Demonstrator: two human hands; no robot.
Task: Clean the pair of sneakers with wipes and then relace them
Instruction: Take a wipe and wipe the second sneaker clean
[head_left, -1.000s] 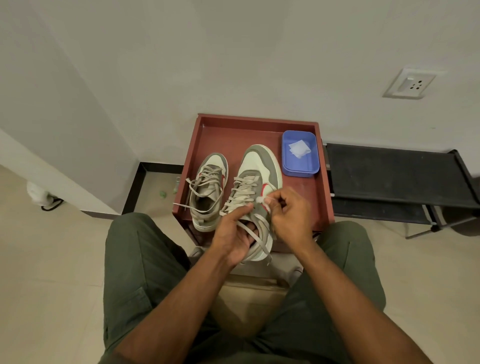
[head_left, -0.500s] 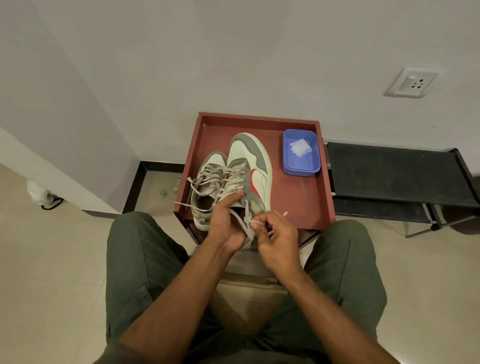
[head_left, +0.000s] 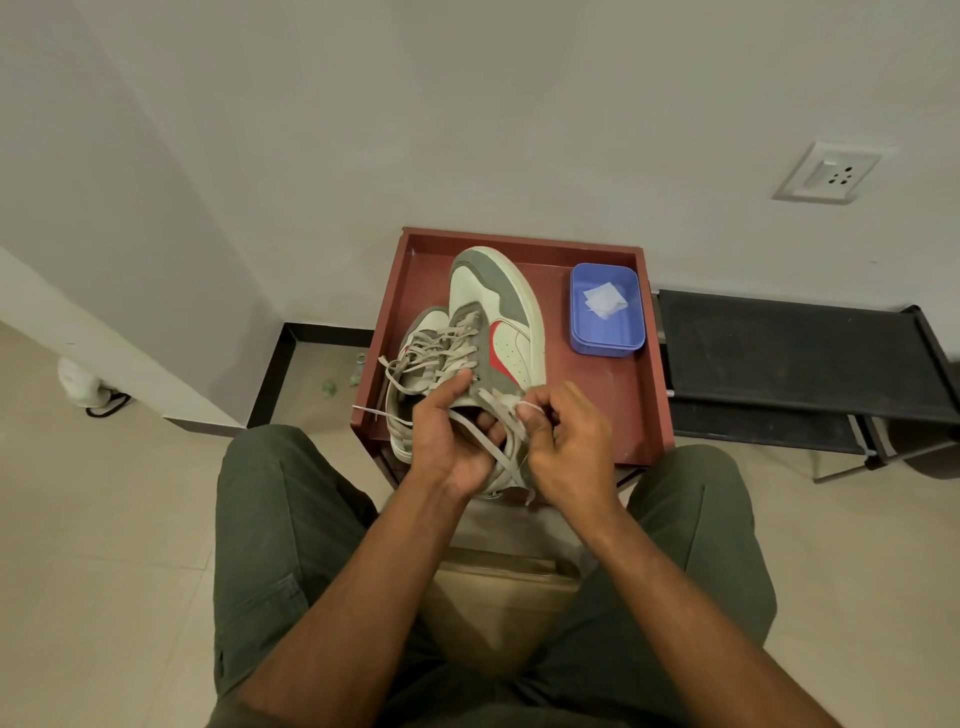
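White walls and pale floor tiles framed a red-brown tray (head_left: 641, 395) serving as the bench, with a blue plastic tub (head_left: 607, 343) holding white wipes (head_left: 604, 300) at its far right. Lifted and tilted above the tray's near left, a grey-and-cream sneaker (head_left: 498, 317) with a red side flash was gripped at the collar by the left hand (head_left: 451, 431), while the right hand (head_left: 563, 441) fingers pinched its beige lace (head_left: 491, 447). Beside it on the tray lay the second sneaker (head_left: 415, 364), laces loose.

A home's corner — tiled floor (head_left: 104, 519), plain wall with socket (head_left: 828, 173); a low black shoe rack (head_left: 795, 353) beside.
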